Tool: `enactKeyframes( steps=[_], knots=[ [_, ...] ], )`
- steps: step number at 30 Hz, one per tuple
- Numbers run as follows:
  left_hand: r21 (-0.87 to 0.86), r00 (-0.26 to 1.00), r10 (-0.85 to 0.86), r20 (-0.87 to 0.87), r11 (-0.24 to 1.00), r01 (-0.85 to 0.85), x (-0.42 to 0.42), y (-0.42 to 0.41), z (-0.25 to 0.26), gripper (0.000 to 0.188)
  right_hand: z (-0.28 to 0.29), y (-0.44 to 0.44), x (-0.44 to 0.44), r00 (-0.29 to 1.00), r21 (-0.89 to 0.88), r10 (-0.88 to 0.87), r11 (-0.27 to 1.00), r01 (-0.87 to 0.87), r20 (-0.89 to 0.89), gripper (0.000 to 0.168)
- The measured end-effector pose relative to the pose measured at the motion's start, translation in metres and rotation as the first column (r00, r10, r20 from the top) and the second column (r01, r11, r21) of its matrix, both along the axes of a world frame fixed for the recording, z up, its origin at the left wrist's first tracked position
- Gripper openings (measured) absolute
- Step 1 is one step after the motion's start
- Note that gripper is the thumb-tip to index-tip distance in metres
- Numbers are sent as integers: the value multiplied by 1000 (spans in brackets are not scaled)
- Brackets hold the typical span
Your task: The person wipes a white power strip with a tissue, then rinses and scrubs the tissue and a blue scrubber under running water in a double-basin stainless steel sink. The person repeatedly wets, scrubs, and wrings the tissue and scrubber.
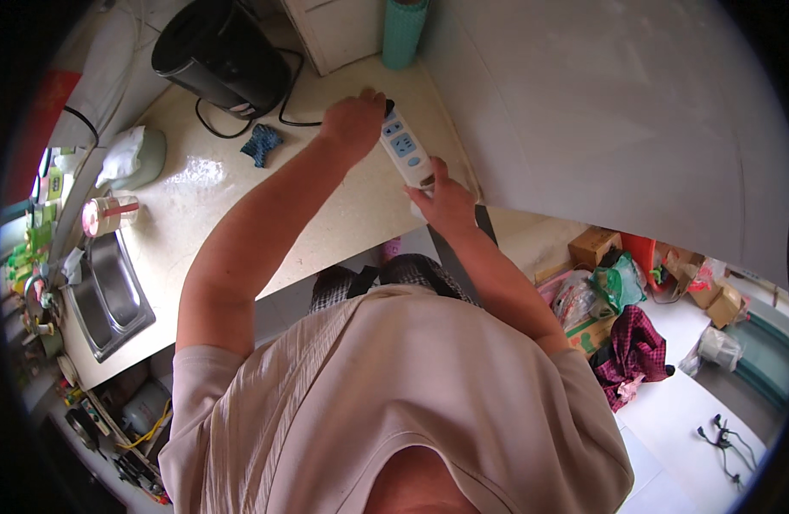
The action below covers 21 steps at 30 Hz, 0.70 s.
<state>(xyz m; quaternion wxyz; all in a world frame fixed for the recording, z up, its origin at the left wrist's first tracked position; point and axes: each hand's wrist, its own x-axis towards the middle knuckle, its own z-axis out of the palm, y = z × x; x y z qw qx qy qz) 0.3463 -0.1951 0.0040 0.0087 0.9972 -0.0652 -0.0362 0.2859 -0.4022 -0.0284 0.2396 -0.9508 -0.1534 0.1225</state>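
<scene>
A white power strip (407, 149) with blue socket faces lies slantwise over the counter, near the wall. My left hand (356, 122) has its fingers closed on a black plug (389, 108) at the strip's far end; whether the prongs are fully in cannot be seen. From that hand a black cord (300, 123) runs left toward a black countertop appliance (224, 61). My right hand (451, 202) grips the strip's near end, thumb and fingers on opposite sides. Left of my forearm, a crumpled dark blue cloth (262, 144) rests on the counter (317, 199).
At the left are a double steel sink (115, 283), a clear jar (115, 214) and a pale green container (147, 160). A teal roll (404, 32) stands in the back corner. Along the right runs a white wall (600, 115); bags, boxes and a checked cloth (635, 347) lie beyond it.
</scene>
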Motion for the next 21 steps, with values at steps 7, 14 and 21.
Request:
enactKeyframes(
  steps=[7,14,21],
  knots=[
    [-259,949,308,72,924,-280,47,-3,-35,24,-4,1,-2,993,42,31,998,-36,110,63],
    [-187,959,264,102,952,-242,49,-19,-30,21,0,-1,5,1000,-7,14,1000,-14,13,63],
    [-286,973,232,0,932,-223,57,6,-77,20,7,2,5,1000,-51,7,999,-8,-24,68]
  ],
)
